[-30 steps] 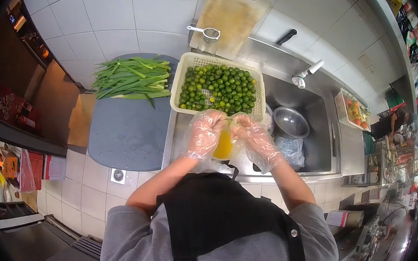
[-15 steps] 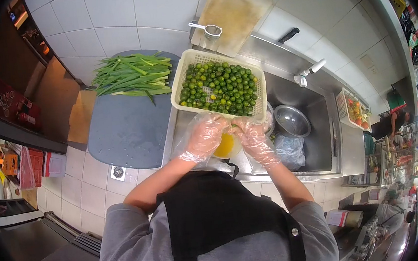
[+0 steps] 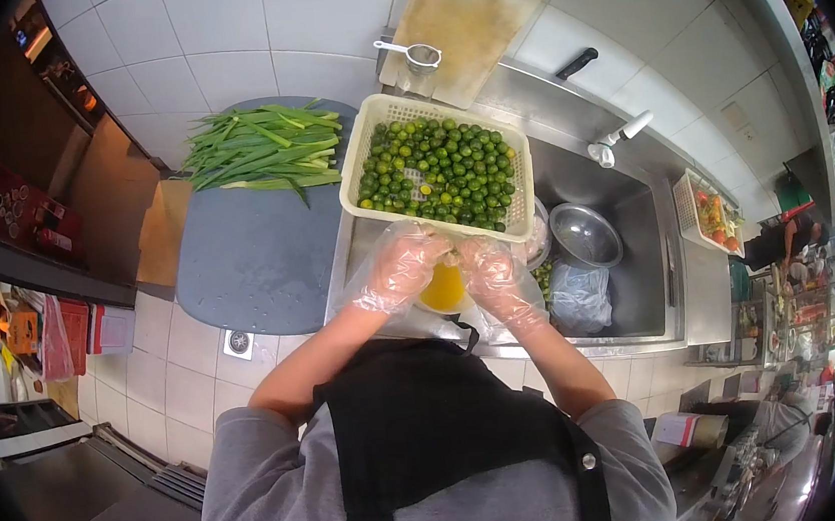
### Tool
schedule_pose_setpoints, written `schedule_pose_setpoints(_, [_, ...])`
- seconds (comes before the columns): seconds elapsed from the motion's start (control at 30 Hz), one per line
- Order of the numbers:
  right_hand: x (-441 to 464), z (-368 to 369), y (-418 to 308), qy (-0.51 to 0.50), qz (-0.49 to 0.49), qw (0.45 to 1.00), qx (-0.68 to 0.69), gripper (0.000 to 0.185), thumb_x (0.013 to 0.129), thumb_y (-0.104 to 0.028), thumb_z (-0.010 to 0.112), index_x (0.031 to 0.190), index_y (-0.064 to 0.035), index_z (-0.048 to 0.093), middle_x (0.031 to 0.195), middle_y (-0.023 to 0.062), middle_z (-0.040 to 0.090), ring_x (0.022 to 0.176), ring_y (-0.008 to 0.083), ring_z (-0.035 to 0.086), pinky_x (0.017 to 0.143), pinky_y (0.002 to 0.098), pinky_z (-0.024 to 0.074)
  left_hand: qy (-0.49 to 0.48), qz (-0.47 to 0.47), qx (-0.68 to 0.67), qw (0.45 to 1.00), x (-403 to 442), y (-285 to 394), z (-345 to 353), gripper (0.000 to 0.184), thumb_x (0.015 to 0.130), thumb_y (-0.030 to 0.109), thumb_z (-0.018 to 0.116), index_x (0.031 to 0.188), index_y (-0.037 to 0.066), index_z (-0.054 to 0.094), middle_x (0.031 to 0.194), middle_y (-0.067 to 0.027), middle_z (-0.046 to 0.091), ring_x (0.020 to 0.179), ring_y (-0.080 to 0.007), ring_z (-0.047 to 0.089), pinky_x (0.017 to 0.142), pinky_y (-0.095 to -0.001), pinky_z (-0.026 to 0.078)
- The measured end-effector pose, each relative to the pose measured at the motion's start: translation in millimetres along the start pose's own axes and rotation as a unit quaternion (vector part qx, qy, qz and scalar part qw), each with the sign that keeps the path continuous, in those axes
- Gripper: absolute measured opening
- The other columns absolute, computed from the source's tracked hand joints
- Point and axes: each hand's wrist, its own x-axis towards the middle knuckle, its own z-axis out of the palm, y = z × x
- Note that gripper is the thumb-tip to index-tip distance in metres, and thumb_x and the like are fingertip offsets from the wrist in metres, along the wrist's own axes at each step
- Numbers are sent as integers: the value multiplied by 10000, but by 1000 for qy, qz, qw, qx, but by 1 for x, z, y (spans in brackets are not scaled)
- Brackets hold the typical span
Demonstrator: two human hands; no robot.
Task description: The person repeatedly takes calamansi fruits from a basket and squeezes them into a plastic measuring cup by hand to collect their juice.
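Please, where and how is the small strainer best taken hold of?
Probably grip the strainer by its white handle, coming from the person's left: the slim handle juts out that way, clear of the round mesh end.

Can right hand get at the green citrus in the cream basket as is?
Likely yes: the gloved right hand is near the rim of the cream basket, whose top is open; only that rim seems between it and the green citrus.

Bright middle — warped edges, black corners.
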Motion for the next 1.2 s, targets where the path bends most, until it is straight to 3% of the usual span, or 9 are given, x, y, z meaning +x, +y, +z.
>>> schedule_pose_setpoints(0.33, [6, -7, -15, -5, 84, 981, 177, 244, 928, -207, 557, 1129, -79, 610, 905, 173, 636, 860, 284, 628, 758, 425, 517, -6, -57, -48, 997, -3, 6, 6, 152, 808, 66, 632, 944, 94, 694, 843, -118, 636, 762, -311, 610, 657, -371, 498])
schedule_pose_setpoints(0.5, [-21, 4, 17, -31, 295, 809, 508, 307, 963, -237, 522, 1200, -52, 582, 1064, 81, 637, 867, 167, 580, 803, 340, 498, -46, 6, -43, 998, 11, 18, 29, 198, 860, 135, 638, 1050, 126, 693, 1007, -87, 656, 864, -282, 622, 728, -358, 510])
schedule_pose_setpoints(0.53, [-10, -31, -14, 32, 348, 646, 678, 291, 931, -154, 540, 1197, -42, 574, 1096, 59, 632, 869, 170, 598, 825, 327, 498, -68, 41, -25, 997, 15, 20, 32, 210, 874, 156, 639, 1076, 135, 692, 1052, -78, 661, 895, -275, 627, 750, -357, 514])
schedule_pose_setpoints(0.67, [-53, -10, 57, 46, 209, 877, 431, 284, 926, -142, 552, 1187, -35, 573, 1071, 70, 631, 885, 128, 595, 842, 285, 488, -99, 140, -20, 985, 44, 15, 19, 224, 880, 193, 638, 1093, 145, 691, 1131, -41, 668, 975, -265, 630, 799, -384, 521])
schedule_pose_setpoints(0.77, [-87, -20, 112, 179, 300, 474, 808, 434, 921, -156, 562, 1303, 41, 496, 1097, 130, 608, 1022, 217, 589, 952, 377, 470, -200, 114, 128, 965, 86, -34, 12, 239, 885, 207, 614, 1098, 141, 698, 1139, -83, 667, 981, -284, 639, 827, -382, 525])
schedule_pose_setpoints(0.8, [-87, -30, 104, 182, 299, 473, 809, 434, 921, -156, 562, 1303, 41, 496, 1097, 130, 608, 1022, 217, 589, 952, 377, 470, -248, 83, 216, 941, 96, -59, 13, 238, 897, 203, 595, 1097, 130, 701, 1114, -97, 676, 986, -295, 645, 839, -385, 526])
schedule_pose_setpoints(0.87, [-83, -65, 78, 298, 464, 766, 332, 493, 908, -151, 591, 1347, 36, 466, 1118, 160, 599, 1051, 265, 581, 971, 425, 453, -342, -15, 335, 878, 103, -102, 32, 220, 905, 177, 574, 1049, 90, 716, 1047, -131, 696, 978, -300, 666, 840, -392, 529])
schedule_pose_setpoints(0.97, [-109, -61, 104, 265, 432, 855, -108, 495, 911, -158, 589, 1351, 32, 464, 1130, 196, 598, 1081, 297, 571, 968, 408, 437, -339, -103, 342, 870, 85, -153, 65, 213, 900, 147, 568, 996, 50, 731, 1035, -154, 708, 983, -299, 682, 850, -394, 530])
schedule_pose_setpoints(1.2, [-104, -54, 94, 256, 341, 902, 67, 307, 898, -78, 566, 1181, 30, 611, 1092, 225, 616, 974, 332, 625, 865, 388, 498, -383, -118, 248, 882, 100, -144, 31, 248, 850, 162, 650, 1065, 50, 700, 1096, -167, 679, 1059, -311, 645, 911, -387, 511])
